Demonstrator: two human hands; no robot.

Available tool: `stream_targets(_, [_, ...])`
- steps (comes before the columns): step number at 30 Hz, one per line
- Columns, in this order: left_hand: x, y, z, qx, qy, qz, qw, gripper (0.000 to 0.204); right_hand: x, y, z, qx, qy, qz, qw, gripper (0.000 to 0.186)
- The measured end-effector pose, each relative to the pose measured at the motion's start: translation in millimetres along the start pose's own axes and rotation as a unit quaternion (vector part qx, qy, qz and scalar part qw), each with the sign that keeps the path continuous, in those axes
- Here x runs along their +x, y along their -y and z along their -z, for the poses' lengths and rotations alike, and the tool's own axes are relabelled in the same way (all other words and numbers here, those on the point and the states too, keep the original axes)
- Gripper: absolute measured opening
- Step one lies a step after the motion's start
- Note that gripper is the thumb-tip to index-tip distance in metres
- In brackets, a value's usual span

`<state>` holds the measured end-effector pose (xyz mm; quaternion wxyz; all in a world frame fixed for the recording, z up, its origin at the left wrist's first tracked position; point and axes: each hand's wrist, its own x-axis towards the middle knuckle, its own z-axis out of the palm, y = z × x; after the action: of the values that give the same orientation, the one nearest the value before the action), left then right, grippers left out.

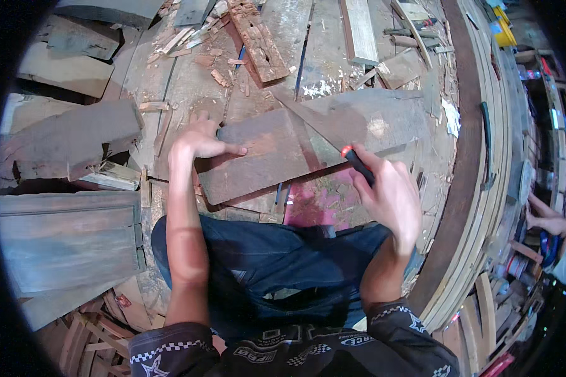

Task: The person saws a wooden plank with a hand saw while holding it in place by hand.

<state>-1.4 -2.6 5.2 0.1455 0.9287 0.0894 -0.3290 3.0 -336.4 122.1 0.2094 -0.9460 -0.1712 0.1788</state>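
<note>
A thick, weathered board (pixel 251 157) lies slantwise in front of my knees. My left hand (pixel 198 139) is at its left end, with the thumb stretched across the top face and the fingers spread toward the far corner. In my right hand (pixel 393 195) is a handsaw with a black and orange handle (pixel 360 166). Its thin blade (pixel 314 124) slants away to the left across the board, tapering toward the far edge. The blade's teeth cannot be made out. To the right of the blade a grey length of wood (pixel 377 122) continues the board's line.
Thick timbers (pixel 69 141) and a grey panel (pixel 69 239) stand at the left. A rotten wood piece (pixel 258 41) and a pale batten (pixel 360 31) lie ahead among chips. Long planks (pixel 465 207) line the right, bearing a dark curved tool (pixel 487 144). A pink sheet (pixel 321 198) lies below the board.
</note>
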Motion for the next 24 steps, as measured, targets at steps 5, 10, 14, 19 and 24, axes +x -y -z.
stream_targets(5, [4,-2,-5,-0.009,-0.028,-0.013,0.999,0.108,-5,9,3,0.024,-0.014,0.029,0.999,0.051])
stream_targets(10, [-2,-4,5,0.009,0.016,0.013,1.000,0.109,-22,25,14,0.047,-0.029,0.048,0.997,0.045])
stream_targets(14, [1,-5,-1,0.006,-0.019,0.001,1.000,0.108,-7,33,-14,-0.041,-0.097,0.026,0.994,0.036])
stream_targets(19, [-3,4,5,0.011,0.019,0.022,1.000,0.109,-19,38,2,-0.011,-0.069,0.026,0.997,0.039])
stream_targets(24, [0,-6,3,-0.009,-0.004,0.002,1.000,0.108,-8,29,-9,-0.055,-0.084,0.026,0.995,0.036])
